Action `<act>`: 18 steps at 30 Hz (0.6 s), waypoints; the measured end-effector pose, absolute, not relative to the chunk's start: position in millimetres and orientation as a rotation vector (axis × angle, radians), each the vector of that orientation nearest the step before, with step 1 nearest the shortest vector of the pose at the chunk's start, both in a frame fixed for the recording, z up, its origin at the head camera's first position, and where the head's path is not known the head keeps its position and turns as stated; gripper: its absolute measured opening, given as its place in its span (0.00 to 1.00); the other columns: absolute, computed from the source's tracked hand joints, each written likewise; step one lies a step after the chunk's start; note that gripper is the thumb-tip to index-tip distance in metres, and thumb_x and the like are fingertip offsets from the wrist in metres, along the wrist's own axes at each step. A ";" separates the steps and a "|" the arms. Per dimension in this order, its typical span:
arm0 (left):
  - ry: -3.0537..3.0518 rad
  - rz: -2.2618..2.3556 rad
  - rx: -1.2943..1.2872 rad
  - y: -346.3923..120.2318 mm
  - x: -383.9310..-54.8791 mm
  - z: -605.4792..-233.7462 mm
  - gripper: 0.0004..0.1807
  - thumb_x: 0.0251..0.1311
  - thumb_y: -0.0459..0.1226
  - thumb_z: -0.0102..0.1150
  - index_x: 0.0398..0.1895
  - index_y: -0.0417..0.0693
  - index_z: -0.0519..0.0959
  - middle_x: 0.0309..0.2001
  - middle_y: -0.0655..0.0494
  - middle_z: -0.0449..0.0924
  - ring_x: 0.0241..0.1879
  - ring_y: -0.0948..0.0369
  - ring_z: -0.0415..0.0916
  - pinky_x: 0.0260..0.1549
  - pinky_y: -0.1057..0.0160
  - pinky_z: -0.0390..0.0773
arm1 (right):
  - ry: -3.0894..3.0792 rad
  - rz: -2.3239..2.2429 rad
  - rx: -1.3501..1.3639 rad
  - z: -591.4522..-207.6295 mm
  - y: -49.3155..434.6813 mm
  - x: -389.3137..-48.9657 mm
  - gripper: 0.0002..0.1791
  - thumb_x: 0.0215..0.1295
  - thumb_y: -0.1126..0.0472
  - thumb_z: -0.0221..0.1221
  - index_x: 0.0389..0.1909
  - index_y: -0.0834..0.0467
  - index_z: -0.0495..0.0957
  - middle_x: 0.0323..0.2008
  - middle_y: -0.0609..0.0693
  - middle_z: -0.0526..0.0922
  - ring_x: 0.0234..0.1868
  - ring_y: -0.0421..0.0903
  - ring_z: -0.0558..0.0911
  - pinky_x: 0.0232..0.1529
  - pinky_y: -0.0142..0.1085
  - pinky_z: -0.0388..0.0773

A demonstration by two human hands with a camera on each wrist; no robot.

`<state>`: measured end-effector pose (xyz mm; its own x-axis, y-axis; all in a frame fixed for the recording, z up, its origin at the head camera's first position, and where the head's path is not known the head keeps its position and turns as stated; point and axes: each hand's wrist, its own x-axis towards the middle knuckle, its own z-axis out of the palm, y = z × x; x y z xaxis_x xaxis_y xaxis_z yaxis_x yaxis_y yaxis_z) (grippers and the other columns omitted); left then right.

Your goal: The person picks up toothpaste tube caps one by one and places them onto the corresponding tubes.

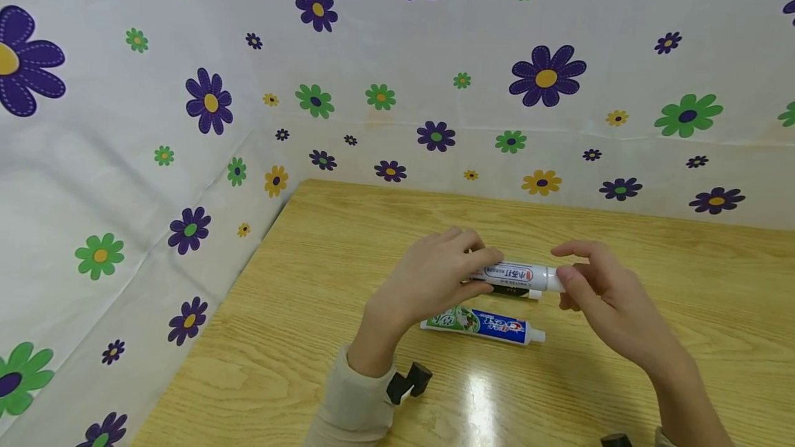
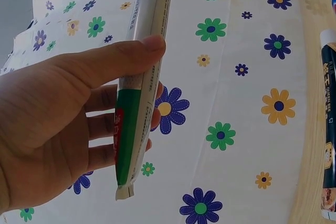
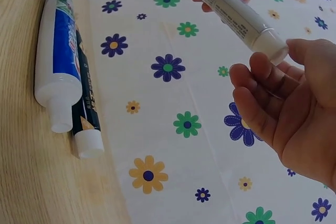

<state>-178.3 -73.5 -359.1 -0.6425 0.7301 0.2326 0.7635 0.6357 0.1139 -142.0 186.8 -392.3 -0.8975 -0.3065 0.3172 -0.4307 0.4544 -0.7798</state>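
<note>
A white-and-silver toothpaste tube (image 1: 512, 273) with a green lower end is held in the air above the table. My left hand (image 1: 428, 274) grips its body, thumb on one side and fingers on the other, as the left wrist view shows. Its crimped end (image 2: 125, 191) points away from the cap. At the white cap (image 3: 270, 45), my right hand (image 1: 611, 302) pinches with thumb and curled fingers, while the index finger stands raised. A blue-and-green toothpaste tube (image 1: 497, 325) lies on the table below. A black tube (image 3: 86, 93) with a white cap lies behind it, partly hidden in the head view.
The wooden table (image 1: 298, 281) meets a white flowered cloth (image 1: 373, 136) at the back and left. Black pieces (image 1: 410, 383) sit at the left sleeve's cuff, and another dark piece (image 1: 616, 440) shows near the right wrist.
</note>
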 end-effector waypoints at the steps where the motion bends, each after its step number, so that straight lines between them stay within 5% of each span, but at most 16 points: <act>1: -2.687 -0.305 -1.239 -73.6 -178.3 -359.2 0.20 0.65 0.48 0.63 0.58 0.57 0.80 0.47 0.59 0.80 0.42 0.63 0.74 0.41 0.67 0.76 | -2.564 1.451 0.655 -392.3 186.1 -142.4 0.14 0.78 0.66 0.46 0.60 0.60 0.69 0.32 0.54 0.81 0.26 0.44 0.80 0.28 0.33 0.79; 7: -2.675 -0.319 -1.241 -74.1 -178.7 -360.5 0.21 0.64 0.48 0.64 0.58 0.56 0.80 0.47 0.59 0.80 0.41 0.63 0.74 0.39 0.67 0.76 | -2.537 1.445 0.680 -391.8 186.6 -142.6 0.17 0.81 0.65 0.37 0.63 0.60 0.68 0.26 0.48 0.75 0.26 0.43 0.78 0.28 0.33 0.77; 10: -2.669 -0.335 -1.241 -75.0 -179.1 -360.8 0.21 0.64 0.47 0.64 0.58 0.55 0.80 0.47 0.58 0.80 0.41 0.63 0.74 0.39 0.66 0.76 | -2.528 1.388 0.706 -390.4 189.5 -141.4 0.19 0.77 0.67 0.46 0.66 0.57 0.65 0.32 0.47 0.76 0.30 0.40 0.78 0.30 0.32 0.77; 14: -2.660 -0.353 -1.235 -77.0 -179.5 -360.7 0.20 0.64 0.47 0.64 0.58 0.55 0.80 0.47 0.58 0.80 0.42 0.63 0.75 0.41 0.66 0.76 | -2.499 1.235 0.742 -386.7 194.5 -139.9 0.40 0.60 0.73 0.66 0.70 0.56 0.60 0.45 0.47 0.76 0.34 0.36 0.78 0.31 0.29 0.77; 18: -2.648 -0.368 -1.233 -78.9 -180.2 -360.9 0.20 0.64 0.47 0.65 0.58 0.55 0.80 0.47 0.58 0.80 0.42 0.62 0.75 0.41 0.65 0.77 | -2.460 1.104 0.773 -382.1 198.0 -138.0 0.52 0.44 0.77 0.73 0.71 0.58 0.59 0.53 0.43 0.74 0.36 0.33 0.78 0.32 0.26 0.78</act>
